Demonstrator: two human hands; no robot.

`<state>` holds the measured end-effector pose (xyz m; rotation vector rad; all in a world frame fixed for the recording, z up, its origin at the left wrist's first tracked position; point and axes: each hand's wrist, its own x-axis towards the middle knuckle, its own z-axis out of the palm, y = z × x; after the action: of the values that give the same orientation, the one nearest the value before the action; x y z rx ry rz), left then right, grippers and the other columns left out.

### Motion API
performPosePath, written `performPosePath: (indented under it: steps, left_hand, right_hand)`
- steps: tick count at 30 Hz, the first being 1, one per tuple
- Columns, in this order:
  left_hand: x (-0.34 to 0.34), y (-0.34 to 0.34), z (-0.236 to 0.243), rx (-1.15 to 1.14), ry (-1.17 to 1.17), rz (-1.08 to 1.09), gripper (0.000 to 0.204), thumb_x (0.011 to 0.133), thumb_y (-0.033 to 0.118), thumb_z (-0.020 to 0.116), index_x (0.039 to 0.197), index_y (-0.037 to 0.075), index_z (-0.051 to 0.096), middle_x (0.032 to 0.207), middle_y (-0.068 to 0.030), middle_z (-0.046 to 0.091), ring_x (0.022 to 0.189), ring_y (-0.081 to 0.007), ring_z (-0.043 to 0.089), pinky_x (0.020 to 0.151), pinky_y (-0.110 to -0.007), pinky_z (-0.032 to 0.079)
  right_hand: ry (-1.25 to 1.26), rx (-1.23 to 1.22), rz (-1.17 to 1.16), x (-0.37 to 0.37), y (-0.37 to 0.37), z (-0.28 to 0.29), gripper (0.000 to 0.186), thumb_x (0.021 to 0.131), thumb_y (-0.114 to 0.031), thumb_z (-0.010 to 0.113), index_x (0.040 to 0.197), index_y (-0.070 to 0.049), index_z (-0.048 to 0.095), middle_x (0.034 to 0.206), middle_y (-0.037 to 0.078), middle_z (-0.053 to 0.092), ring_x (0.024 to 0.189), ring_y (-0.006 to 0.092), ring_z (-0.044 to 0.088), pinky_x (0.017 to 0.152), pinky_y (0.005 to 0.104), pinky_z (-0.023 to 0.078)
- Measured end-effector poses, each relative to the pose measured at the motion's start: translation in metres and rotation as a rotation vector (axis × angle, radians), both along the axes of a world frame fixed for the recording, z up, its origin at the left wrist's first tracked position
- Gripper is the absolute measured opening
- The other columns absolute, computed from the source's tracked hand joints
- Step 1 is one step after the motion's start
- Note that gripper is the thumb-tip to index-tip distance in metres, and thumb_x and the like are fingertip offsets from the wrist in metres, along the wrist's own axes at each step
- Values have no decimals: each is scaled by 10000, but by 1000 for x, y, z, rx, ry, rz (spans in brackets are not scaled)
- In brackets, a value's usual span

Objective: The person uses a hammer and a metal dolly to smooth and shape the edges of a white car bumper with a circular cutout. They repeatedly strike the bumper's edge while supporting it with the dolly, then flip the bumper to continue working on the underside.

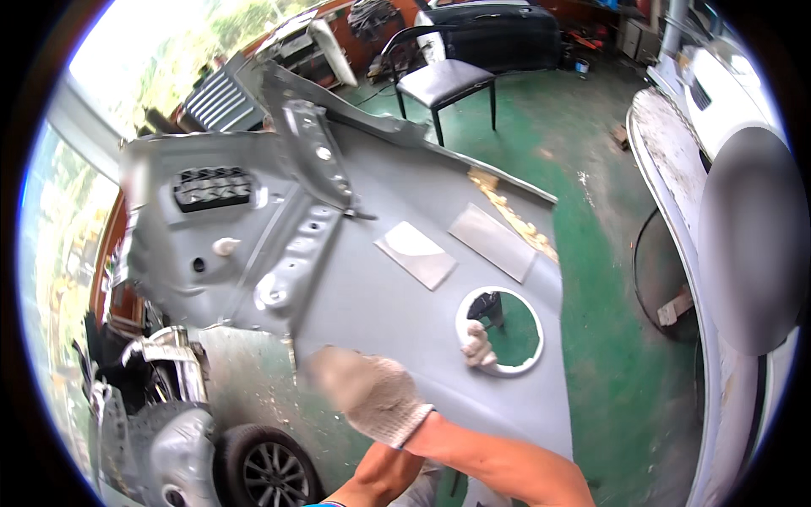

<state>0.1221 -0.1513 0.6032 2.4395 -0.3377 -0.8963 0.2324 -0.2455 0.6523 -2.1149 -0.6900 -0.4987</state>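
A large grey car body panel [363,313] spreads out before me, with a round opening in its lower right part. Pale gloved fingertips of my left hand [479,346] come up through that opening and curl over its left rim; the rest of the hand is hidden under the panel. My right hand [372,393], in a knitted glove, crosses over my left forearm at the panel's near left edge. Motion smears its fingers, so their grip cannot be made out. Two silvery rectangular pads [416,255] lie on the panel, and yellow foam [515,215] runs along its right side.
A black chair [448,82] stands beyond the panel on the green floor [596,338]. At lower left are a wheel [270,469] and metal car parts [182,448]. A dark door-shaped part [498,38] is at the back. A white vehicle body [667,160] borders the right.
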Motion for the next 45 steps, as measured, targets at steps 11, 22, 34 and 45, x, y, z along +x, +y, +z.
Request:
performPosePath:
  steps: [11,22,34,45]
  left_hand:
    - [-12,1,-134,-225,120,-140,269,989,91,468,1159,6,658,1166,-174,667,1154,-307,626,1032,-390,492]
    - [28,17,-166,-94,-64,-226,283,897,142,536,1093,-1,682,1137,-221,675,1173,-373,617,1028,-460,481]
    - [64,134,-338,-1479,730,1593,573,993,654,409,1068,132,632,1211,-121,641,1166,-329,604,905,-525,538]
    - [65,134,-334,-1260,653,1591,330,1049,420,488,1081,136,654,1124,-78,713,1041,-269,676,835,-465,577]
  right_hand:
    - [254,-341,-28,0,0,-152,161,874,-112,598,1035,-96,594,969,40,601,855,200,691,680,336,593]
    - [297,-282,-36,-6,19,-257,212,857,-110,593,1061,-138,646,971,32,618,774,230,685,629,371,574]
    - [361,-451,-77,-44,12,-389,201,876,-168,603,1074,-141,624,1043,30,642,825,198,698,651,340,593]
    - [672,-188,-288,-111,-27,-275,277,862,-184,658,1129,-115,691,1158,56,674,980,253,680,878,384,554]
